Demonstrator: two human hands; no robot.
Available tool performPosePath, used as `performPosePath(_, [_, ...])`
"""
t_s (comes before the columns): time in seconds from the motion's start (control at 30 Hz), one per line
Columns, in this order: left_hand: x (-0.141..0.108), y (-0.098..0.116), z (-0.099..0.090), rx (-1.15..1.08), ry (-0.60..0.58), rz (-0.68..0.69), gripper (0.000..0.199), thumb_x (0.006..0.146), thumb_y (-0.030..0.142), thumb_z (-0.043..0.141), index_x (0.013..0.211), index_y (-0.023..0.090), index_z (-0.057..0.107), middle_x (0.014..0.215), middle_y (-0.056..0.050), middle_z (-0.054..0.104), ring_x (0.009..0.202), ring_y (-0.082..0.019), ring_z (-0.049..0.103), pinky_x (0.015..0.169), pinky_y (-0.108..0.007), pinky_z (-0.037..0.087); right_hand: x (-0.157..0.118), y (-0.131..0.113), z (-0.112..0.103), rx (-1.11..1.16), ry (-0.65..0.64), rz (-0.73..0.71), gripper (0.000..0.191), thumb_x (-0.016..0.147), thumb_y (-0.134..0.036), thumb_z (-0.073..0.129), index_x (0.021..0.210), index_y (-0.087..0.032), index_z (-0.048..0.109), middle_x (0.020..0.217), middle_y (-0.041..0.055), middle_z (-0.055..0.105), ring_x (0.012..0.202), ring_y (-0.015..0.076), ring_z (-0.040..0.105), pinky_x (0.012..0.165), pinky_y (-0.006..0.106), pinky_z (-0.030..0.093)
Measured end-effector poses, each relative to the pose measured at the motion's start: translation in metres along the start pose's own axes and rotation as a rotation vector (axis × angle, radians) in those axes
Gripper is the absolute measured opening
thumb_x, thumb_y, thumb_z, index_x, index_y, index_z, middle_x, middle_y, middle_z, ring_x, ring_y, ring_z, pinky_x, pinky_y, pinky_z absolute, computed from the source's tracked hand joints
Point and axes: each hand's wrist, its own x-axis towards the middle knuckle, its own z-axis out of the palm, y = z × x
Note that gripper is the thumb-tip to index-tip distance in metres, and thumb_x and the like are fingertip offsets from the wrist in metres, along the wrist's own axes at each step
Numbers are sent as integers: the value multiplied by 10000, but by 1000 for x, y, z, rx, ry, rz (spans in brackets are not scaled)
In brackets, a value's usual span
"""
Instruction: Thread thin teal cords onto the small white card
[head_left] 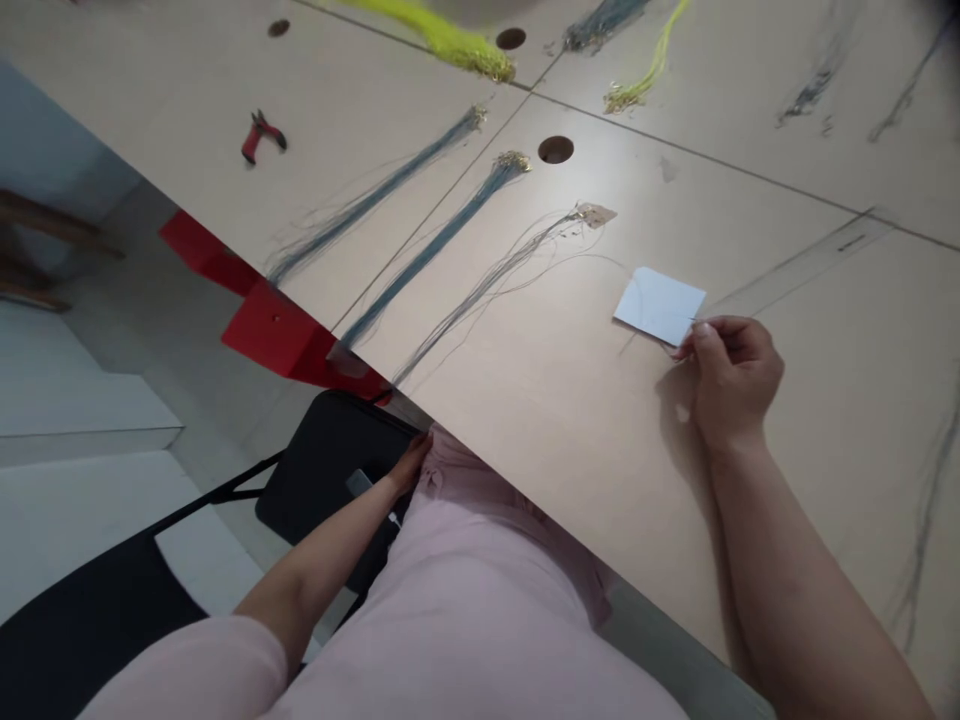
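A square white card (660, 305) is pinched at its lower right corner between the thumb and fingers of my right hand (735, 365), over the wooden table. A thin dark strand curves near the card's upper edge. My left hand (412, 462) is down below the table edge, beside my pink clothing and a black chair; its fingers are mostly hidden. Left of the card lies a loose bundle of thin grey strands (495, 275) with a small tan piece (596, 214) at its end. Two thicker blue-grey bundles (442, 235) (382, 190) lie further left.
Red-handled pliers (262, 136) lie at the upper left of the table (555, 400). Yellow strands (450, 45) and more dark bundles lie across the top. A round hole (556, 150) pierces the tabletop. Red brackets (277, 335) and a black chair (322, 480) stand beside the near edge.
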Motion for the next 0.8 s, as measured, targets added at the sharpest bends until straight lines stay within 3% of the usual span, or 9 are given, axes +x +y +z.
performPosePath(0.17, [6, 14, 1, -128, -102, 162, 576, 696, 486, 578, 1160, 151, 521, 1142, -121, 592, 1108, -252, 520, 959, -355, 407, 0, 2, 0, 8, 13, -14, 74, 733, -216, 600, 724, -149, 569, 605, -19, 568, 483, 96, 531, 507, 238, 411])
performPosePath(0.27, [6, 12, -2, -103, -13, 176, 651, 622, 413, 674, 1185, 137, 502, 1192, -120, 560, 1128, -273, 500, 984, -367, 381, -1, 2, 0, 14, 23, -4, 78, 728, -221, 603, 726, -152, 566, 595, -21, 565, 477, 95, 522, 505, 238, 412])
performPosePath(0.43, [5, 4, -1, -161, 63, 132, 584, 668, 415, 642, 1166, 137, 514, 1219, -117, 541, 1147, -285, 483, 983, -374, 379, -1, -1, 0, -10, 16, -16, 74, 731, -222, 593, 718, -155, 564, 574, -26, 556, 479, 95, 517, 517, 240, 412])
performPosePath(0.67, [8, 1, -7, -378, -92, 102, 590, 759, 485, 507, 1199, 94, 472, 1202, -170, 544, 1049, -253, 566, 904, -371, 454, -2, -1, 0, -4, 16, -19, 64, 727, -207, 598, 721, -150, 570, 571, -24, 560, 476, 98, 523, 512, 241, 412])
performPosePath(0.8, [10, 7, -10, -416, -203, 119, 612, 676, 430, 635, 1192, 138, 487, 1213, -144, 542, 1084, -260, 539, 937, -392, 418, -2, -2, 0, 5, 17, -15, 68, 722, -209, 602, 711, -150, 570, 585, -23, 564, 474, 97, 522, 507, 242, 412])
